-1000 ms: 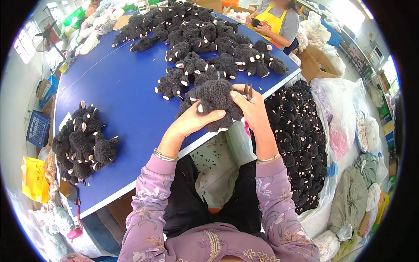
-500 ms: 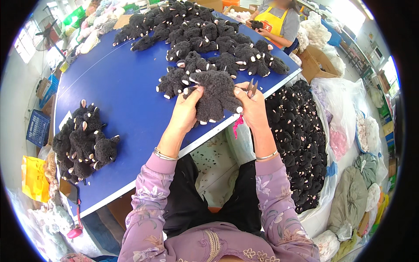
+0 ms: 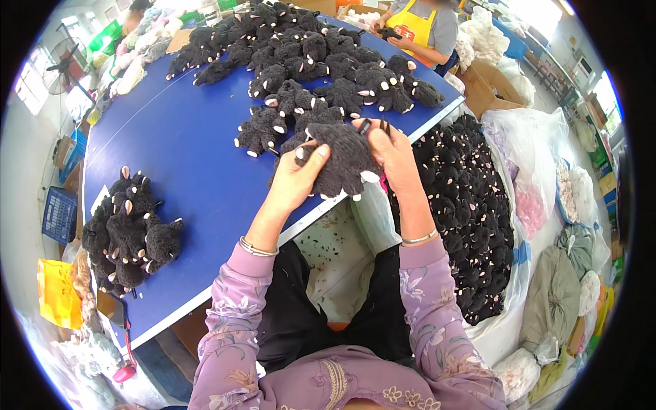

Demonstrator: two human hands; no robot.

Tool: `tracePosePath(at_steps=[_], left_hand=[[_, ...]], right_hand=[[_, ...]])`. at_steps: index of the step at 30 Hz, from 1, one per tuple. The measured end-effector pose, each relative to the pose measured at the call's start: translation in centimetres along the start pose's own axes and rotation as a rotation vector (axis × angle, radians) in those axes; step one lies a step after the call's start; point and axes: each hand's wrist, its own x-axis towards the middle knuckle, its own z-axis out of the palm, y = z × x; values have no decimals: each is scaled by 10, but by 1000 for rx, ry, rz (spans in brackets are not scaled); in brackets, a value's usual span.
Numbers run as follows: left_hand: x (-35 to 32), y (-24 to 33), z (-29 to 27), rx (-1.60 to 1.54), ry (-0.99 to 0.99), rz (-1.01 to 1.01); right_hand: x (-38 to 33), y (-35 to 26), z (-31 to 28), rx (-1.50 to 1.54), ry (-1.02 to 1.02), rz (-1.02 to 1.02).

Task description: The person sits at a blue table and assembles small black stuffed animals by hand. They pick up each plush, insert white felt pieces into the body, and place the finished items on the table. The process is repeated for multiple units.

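Over the table's near edge I hold a fluffy black plush toy with small white paws. My left hand grips its left side, thumb on top. My right hand is closed at its upper right, with thread snips tucked in the fingers, their dark tips pointing up. Between the right thumb and fingers shows a small dark tag-like piece; whether it belongs to the toy I cannot tell. Just beyond, a large heap of similar black plush toys covers the far part of the blue table.
A smaller pile of black plush toys lies at the table's left. Right of me a big white sack is full of black toys. A co-worker in a yellow apron handles a black piece at the far right, near a cardboard box.
The plush toy has turned and tilted in my hands. My right hand has rotated, so the snips' blades show less, and a dark tag-like piece now shows at its fingertips. The view has shifted slightly.
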Motion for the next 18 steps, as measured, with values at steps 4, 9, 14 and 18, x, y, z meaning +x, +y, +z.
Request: tracePosePath(at_steps=[4, 9, 14, 18], left_hand=[[-2, -5, 4, 107, 132, 121], [-11, 16, -1, -281, 258, 122], [1, -6, -3, -35, 381, 136], [1, -9, 4, 87, 363, 143]], right_hand=[[4, 3, -14, -226, 70, 70], [21, 4, -53, 119, 385, 46], [3, 0, -34, 109, -25, 135], [-7, 1, 0, -148, -139, 218]])
